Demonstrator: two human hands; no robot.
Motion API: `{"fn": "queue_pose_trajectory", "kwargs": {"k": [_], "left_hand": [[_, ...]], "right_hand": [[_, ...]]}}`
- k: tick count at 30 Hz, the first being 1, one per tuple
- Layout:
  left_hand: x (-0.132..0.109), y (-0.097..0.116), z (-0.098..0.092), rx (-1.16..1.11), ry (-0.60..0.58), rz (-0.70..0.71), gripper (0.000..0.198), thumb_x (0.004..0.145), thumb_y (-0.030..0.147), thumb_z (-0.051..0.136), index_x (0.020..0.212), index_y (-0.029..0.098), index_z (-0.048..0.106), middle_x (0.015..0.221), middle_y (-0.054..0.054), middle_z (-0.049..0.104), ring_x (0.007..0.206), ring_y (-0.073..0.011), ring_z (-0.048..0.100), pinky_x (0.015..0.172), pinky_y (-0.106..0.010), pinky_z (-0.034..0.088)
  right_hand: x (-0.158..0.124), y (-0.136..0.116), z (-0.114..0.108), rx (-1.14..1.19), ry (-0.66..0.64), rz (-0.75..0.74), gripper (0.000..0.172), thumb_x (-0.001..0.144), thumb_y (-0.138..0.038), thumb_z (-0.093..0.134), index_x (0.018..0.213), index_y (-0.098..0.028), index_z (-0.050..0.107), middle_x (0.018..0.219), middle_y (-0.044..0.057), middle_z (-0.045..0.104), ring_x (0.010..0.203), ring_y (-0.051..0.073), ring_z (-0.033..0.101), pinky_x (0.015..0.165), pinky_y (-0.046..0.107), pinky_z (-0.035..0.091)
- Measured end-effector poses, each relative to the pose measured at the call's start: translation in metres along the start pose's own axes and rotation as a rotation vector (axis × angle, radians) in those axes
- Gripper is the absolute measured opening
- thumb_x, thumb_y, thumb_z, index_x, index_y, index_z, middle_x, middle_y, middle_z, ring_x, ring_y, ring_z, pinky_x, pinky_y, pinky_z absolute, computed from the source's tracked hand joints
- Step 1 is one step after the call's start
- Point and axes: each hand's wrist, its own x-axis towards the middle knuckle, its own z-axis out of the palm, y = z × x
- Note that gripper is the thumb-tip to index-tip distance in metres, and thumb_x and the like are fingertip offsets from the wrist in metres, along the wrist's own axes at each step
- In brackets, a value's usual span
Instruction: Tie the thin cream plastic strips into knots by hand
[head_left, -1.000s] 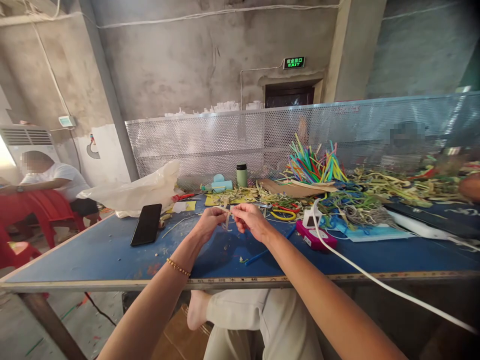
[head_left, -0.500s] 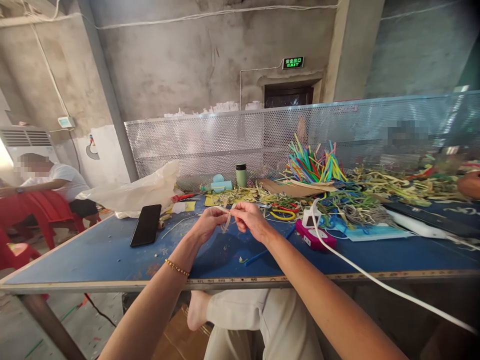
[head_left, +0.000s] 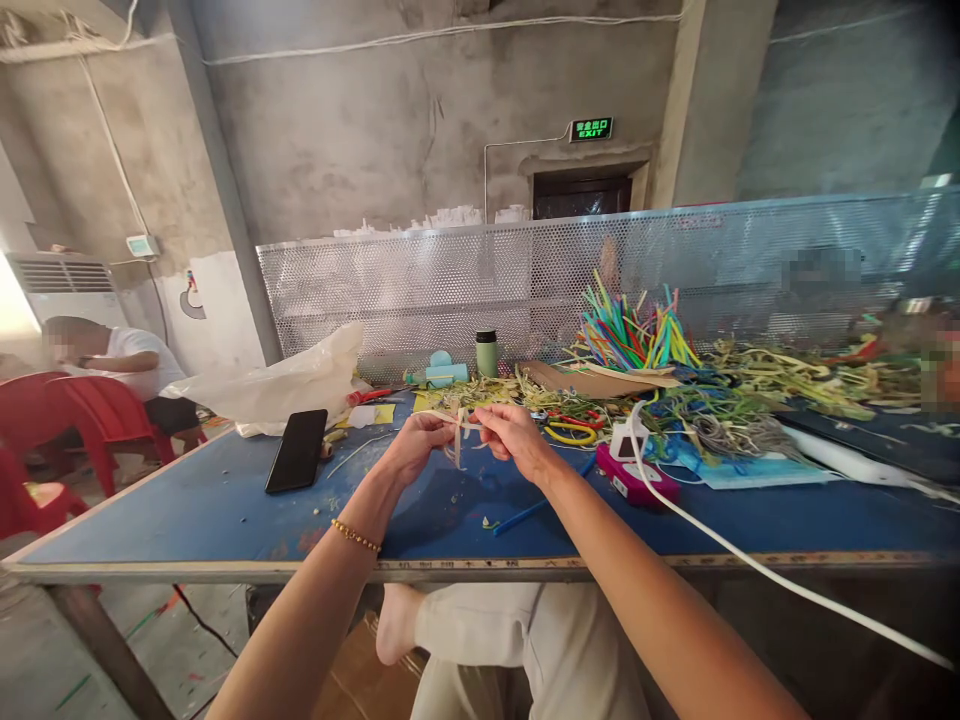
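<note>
Over the blue table (head_left: pixel 225 530), my left hand (head_left: pixel 411 446) and my right hand (head_left: pixel 513 436) meet around a small piece of pale, flat strips (head_left: pixel 457 432) crossing each other. The left fingers pinch its left side, where one strip runs out above the hand. On the right, my thumb and forefinger pinch a strip end. Loose ends hang down between the hands. The strips look like plant fibre, though I cannot tell the material for certain. Below the right hand lies a thin blue stick (head_left: pixel 529 510) on the table.
A black phone (head_left: pixel 297 450) lies left. Behind are a plastic bag (head_left: pixel 277 385), a green bottle (head_left: pixel 487 353), yellow-handled pliers (head_left: pixel 570 432) and colourful strips (head_left: pixel 637 325). To the right, a white cable (head_left: pixel 750 550) runs from a pink box (head_left: pixel 634 478). A person (head_left: pixel 135 350) sits far left.
My right hand has moved slightly right, away from the left, so more of the crossed strips shows between them. The view has shifted slightly.
</note>
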Motion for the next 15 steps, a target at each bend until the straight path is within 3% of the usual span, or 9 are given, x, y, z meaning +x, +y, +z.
{"fn": "queue_pose_trajectory", "kwargs": {"k": [4, 7, 10, 15], "left_hand": [[-0.0002, -0.0022, -0.0012, 0.024, 0.003, 0.000, 0.025, 0.061, 0.033, 0.084, 0.071, 0.011, 0.076, 0.062, -0.005, 0.068, 0.056, -0.0119, 0.054, 0.057, -0.025, 0.038], [-0.0020, -0.0033, 0.0010, 0.041, -0.045, -0.043, 0.024, 0.060, 0.031, 0.084, 0.070, 0.010, 0.076, 0.062, -0.006, 0.068, 0.056, -0.0122, 0.054, 0.059, -0.026, 0.039], [-0.0037, -0.0030, 0.0037, 0.026, -0.065, -0.076, 0.024, 0.062, 0.031, 0.083, 0.072, 0.010, 0.076, 0.062, -0.006, 0.068, 0.057, -0.0124, 0.055, 0.060, -0.027, 0.040], [-0.0050, -0.0002, 0.0055, 0.025, -0.077, -0.094, 0.026, 0.065, 0.032, 0.081, 0.079, 0.011, 0.077, 0.063, -0.005, 0.067, 0.057, -0.0127, 0.056, 0.060, -0.027, 0.040]], "right_hand": [[0.0011, 0.0026, -0.0019, -0.098, -0.017, 0.005, 0.040, 0.075, -0.054, 0.067, 0.070, -0.015, 0.060, 0.048, -0.004, 0.051, 0.032, 0.004, 0.032, 0.031, 0.020, 0.020], [0.0007, 0.0038, 0.0001, -0.076, -0.027, 0.012, 0.037, 0.068, -0.049, 0.075, 0.074, -0.015, 0.063, 0.047, -0.005, 0.049, 0.034, 0.004, 0.032, 0.032, 0.019, 0.019], [0.0018, 0.0033, 0.0009, 0.010, 0.047, -0.026, 0.035, 0.062, -0.044, 0.079, 0.073, -0.016, 0.062, 0.047, -0.007, 0.048, 0.035, 0.003, 0.031, 0.034, 0.018, 0.017], [0.0063, 0.0047, -0.0019, -0.001, 0.181, -0.107, 0.032, 0.067, -0.045, 0.075, 0.069, -0.017, 0.059, 0.047, -0.006, 0.047, 0.036, 0.004, 0.030, 0.034, 0.020, 0.017]]}}
